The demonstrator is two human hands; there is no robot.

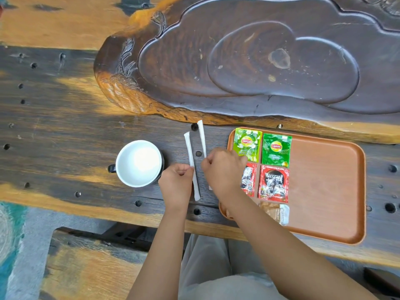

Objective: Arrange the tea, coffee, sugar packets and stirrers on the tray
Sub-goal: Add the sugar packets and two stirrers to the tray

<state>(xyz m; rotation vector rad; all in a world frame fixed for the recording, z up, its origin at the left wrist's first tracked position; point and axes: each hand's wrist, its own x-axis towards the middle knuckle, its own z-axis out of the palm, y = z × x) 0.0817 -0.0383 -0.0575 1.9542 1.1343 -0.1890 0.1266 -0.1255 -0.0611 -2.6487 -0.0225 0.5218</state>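
Observation:
An orange-brown tray [324, 180] lies at the table's right front. Two green Lipton tea packets [247, 144] [276, 149] sit in its far left corner. Below them are two red Nescafe coffee packets [273, 184] [249, 180], the left one partly under my right wrist. A brown sugar packet [276, 213] lies at the tray's near left. Two white paper-wrapped stirrers lie on the table left of the tray. My left hand [176, 185] pinches the left stirrer [192, 165]. My right hand [223, 167] holds the lower end of the right stirrer [201, 137].
A white mug [139, 163] with a dark handle stands left of my left hand. A large dark carved wooden tea board [259, 61] fills the far side of the table. The dark plank table [65, 126] has several round holes. A bench is below.

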